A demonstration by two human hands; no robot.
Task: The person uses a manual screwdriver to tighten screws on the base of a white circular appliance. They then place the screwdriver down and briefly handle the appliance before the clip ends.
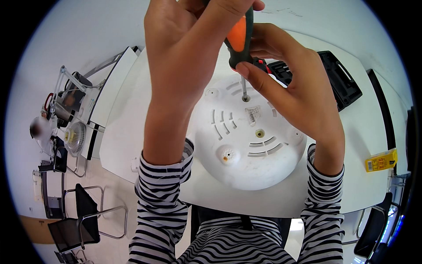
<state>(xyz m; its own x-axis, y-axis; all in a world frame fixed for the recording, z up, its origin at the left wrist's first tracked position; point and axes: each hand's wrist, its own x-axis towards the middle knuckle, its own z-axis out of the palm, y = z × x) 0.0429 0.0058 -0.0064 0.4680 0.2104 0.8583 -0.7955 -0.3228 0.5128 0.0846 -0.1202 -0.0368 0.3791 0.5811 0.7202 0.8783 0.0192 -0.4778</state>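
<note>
Head view: left hand grips the handle of the orange-and-black screwdriver; right hand steadies it, fingers pinching near the shaft. Long axis near upright, tip seated in a screw hole on the white round appliance base, mid-worktop, directly below both hands. Black tool case lies toward the far right corner.

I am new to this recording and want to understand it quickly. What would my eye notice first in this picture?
First comes the round white appliance base, lying upside down in the middle of the white table. Above it, the left hand grips a screwdriver with an orange and dark green handle, its tip set in a screw hole near the far rim, while the right hand steadies the shaft. At the table's right edge lies a small yellow package, and an open black case sits behind the hands.
</note>
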